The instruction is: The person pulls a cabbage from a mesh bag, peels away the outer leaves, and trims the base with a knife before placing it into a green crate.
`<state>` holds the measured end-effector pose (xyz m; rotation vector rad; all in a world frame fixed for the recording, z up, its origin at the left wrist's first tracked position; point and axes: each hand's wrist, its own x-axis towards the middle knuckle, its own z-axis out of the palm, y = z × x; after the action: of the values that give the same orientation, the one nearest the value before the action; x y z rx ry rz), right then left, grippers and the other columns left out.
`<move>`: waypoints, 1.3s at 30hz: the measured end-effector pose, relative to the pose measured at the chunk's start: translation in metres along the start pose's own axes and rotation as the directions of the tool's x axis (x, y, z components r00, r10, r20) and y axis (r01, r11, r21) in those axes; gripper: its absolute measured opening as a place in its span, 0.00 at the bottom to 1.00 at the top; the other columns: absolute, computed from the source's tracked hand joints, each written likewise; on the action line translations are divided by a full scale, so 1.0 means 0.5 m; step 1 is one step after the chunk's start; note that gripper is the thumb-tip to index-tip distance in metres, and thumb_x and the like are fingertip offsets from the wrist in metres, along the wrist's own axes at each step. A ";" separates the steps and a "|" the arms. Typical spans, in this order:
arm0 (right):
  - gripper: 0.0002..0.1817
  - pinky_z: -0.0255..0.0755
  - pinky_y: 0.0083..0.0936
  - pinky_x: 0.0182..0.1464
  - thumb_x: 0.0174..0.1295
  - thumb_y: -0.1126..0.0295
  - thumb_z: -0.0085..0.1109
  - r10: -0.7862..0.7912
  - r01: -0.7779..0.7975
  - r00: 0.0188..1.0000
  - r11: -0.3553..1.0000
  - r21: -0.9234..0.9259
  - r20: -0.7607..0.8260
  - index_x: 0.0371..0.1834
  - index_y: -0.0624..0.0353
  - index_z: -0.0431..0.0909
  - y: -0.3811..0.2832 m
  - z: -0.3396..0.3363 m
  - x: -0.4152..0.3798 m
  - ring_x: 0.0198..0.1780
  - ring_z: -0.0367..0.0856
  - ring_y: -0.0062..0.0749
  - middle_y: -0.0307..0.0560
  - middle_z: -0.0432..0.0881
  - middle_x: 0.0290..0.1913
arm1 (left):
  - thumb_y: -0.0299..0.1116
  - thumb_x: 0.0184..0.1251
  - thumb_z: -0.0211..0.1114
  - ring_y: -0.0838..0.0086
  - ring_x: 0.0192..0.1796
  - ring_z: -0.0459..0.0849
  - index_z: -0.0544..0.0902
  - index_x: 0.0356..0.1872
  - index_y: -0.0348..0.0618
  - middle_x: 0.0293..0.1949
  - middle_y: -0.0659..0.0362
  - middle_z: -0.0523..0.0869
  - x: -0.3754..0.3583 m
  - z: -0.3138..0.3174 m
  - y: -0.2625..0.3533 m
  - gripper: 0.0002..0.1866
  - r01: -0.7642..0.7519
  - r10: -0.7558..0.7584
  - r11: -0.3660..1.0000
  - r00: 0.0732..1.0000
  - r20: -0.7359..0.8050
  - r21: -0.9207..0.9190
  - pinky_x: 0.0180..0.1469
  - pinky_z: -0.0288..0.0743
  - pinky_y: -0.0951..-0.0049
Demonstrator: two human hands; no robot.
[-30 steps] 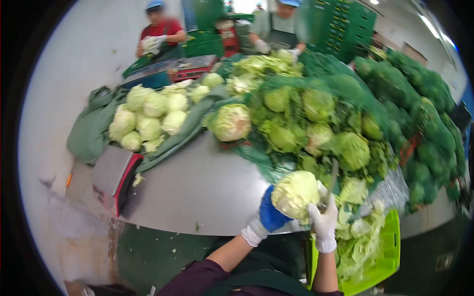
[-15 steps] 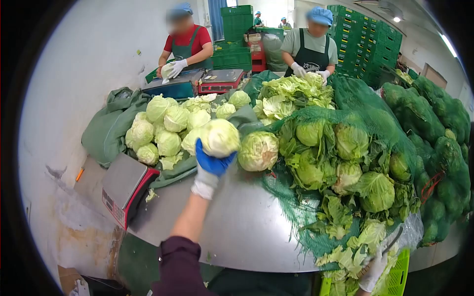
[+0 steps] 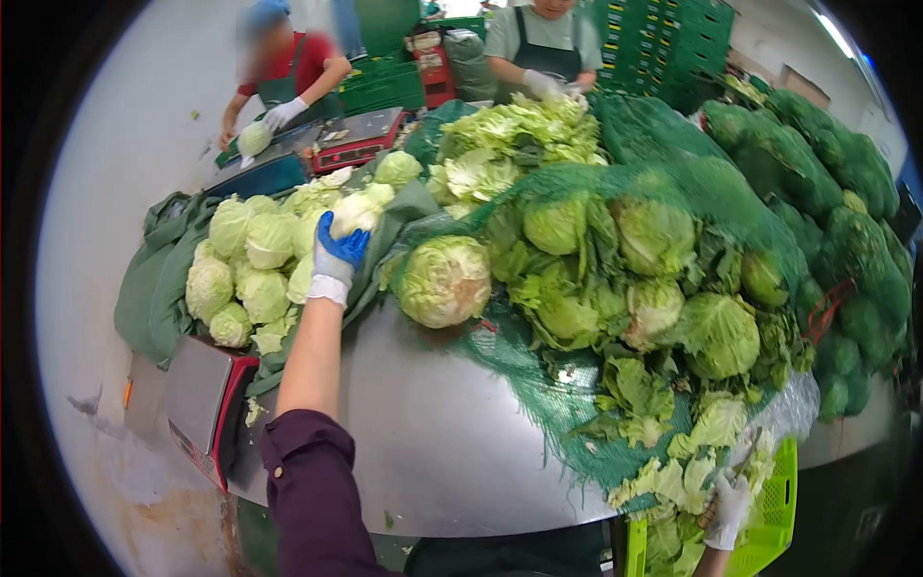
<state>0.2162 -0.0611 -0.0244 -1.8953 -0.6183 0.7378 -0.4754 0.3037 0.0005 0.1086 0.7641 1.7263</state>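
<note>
My left hand [image 3: 338,252], in a blue and white glove, reaches far out and grips a pale trimmed cabbage [image 3: 360,210]. It holds the cabbage at the right edge of a pile of trimmed cabbages [image 3: 240,260] lying on green cloth. My right hand [image 3: 728,508], in a white glove, stays low at the table's near right edge. It is closed on a knife [image 3: 712,513] whose blade is mostly hidden among loose leaves. One untrimmed cabbage [image 3: 444,281] lies on the steel table just right of my left arm.
A scale with a red side [image 3: 204,406] sits at the steel table's [image 3: 433,423] left edge. A green net of leafy cabbages [image 3: 654,288] fills the right. A lime crate [image 3: 774,510] holds trimmings. Two gloved workers [image 3: 288,72] [image 3: 538,38] stand opposite, by green crates.
A second ago both hands held the cabbage near me. My left hand has since carried it out to the trimmed pile, and my right hand dropped to the crate with the knife.
</note>
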 end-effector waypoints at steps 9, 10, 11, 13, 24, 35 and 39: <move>0.29 0.75 0.40 0.39 0.65 0.64 0.53 -0.370 0.331 0.927 0.742 -0.584 0.055 0.68 0.62 0.62 0.117 0.012 -0.058 0.37 0.82 0.51 0.61 0.82 0.46 | 0.38 0.67 0.60 0.58 0.56 0.80 0.77 0.58 0.39 0.55 0.50 0.81 -0.267 0.162 -0.195 0.21 -0.764 0.064 -0.426 0.508 0.859 0.484 0.60 0.69 0.68; 0.34 0.73 0.45 0.34 0.65 0.60 0.54 -0.182 0.147 0.983 0.804 -0.576 -0.003 0.72 0.60 0.55 0.134 0.021 -0.077 0.31 0.79 0.59 0.66 0.81 0.40 | 0.37 0.66 0.60 0.53 0.59 0.76 0.76 0.59 0.41 0.56 0.46 0.79 -0.263 0.165 -0.216 0.22 -0.755 -0.023 -0.504 0.498 0.867 0.420 0.62 0.68 0.63; 0.35 0.73 0.45 0.35 0.65 0.59 0.54 -0.296 0.221 0.954 0.796 -0.564 -0.044 0.73 0.59 0.53 0.180 0.033 -0.093 0.32 0.80 0.59 0.66 0.81 0.40 | 0.39 0.65 0.61 0.52 0.61 0.73 0.76 0.60 0.43 0.58 0.45 0.77 -0.196 0.114 -0.240 0.23 -0.724 -0.039 -0.621 0.412 0.910 0.301 0.64 0.66 0.59; 0.38 0.73 0.47 0.36 0.66 0.58 0.54 -0.339 0.239 0.936 0.807 -0.541 -0.092 0.74 0.58 0.48 0.209 0.040 -0.134 0.34 0.80 0.60 0.68 0.81 0.40 | 0.44 0.63 0.63 0.50 0.63 0.70 0.75 0.62 0.45 0.59 0.43 0.75 -0.218 0.117 -0.271 0.27 -0.629 -0.008 -0.712 0.452 0.892 0.313 0.65 0.64 0.58; 0.21 0.74 0.47 0.41 0.67 0.52 0.49 -0.109 0.016 0.990 0.703 -0.711 -0.086 0.34 0.62 0.73 0.274 -0.182 0.036 0.35 0.80 0.60 0.64 0.81 0.30 | 0.36 0.61 0.62 0.53 0.64 0.70 0.75 0.62 0.52 0.65 0.52 0.71 -0.552 0.003 -0.453 0.26 -0.768 -0.238 -0.618 0.389 0.890 0.170 0.65 0.61 0.52; 0.25 0.74 0.45 0.46 0.68 0.50 0.43 0.090 0.126 0.972 0.577 -0.807 0.216 0.36 0.61 0.81 0.300 -0.266 -0.071 0.39 0.82 0.57 0.62 0.83 0.34 | 0.41 0.61 0.63 0.52 0.67 0.65 0.76 0.61 0.52 0.66 0.52 0.69 -0.514 0.121 -0.427 0.25 -0.643 -0.142 -0.746 0.409 0.902 0.174 0.68 0.57 0.52; 0.24 0.74 0.46 0.44 0.67 0.52 0.44 0.043 0.203 0.964 0.512 -0.834 0.261 0.32 0.61 0.82 0.348 -0.238 -0.028 0.38 0.82 0.57 0.62 0.83 0.33 | 0.48 0.61 0.62 0.51 0.70 0.61 0.76 0.61 0.59 0.67 0.54 0.68 -0.541 0.169 -0.468 0.25 -0.314 -0.058 -0.931 0.631 0.774 0.186 0.69 0.56 0.49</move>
<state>0.3096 -0.2118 -0.1389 -2.6705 -1.4441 0.6548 -0.1575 0.1206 0.0252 2.7400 2.3201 0.2252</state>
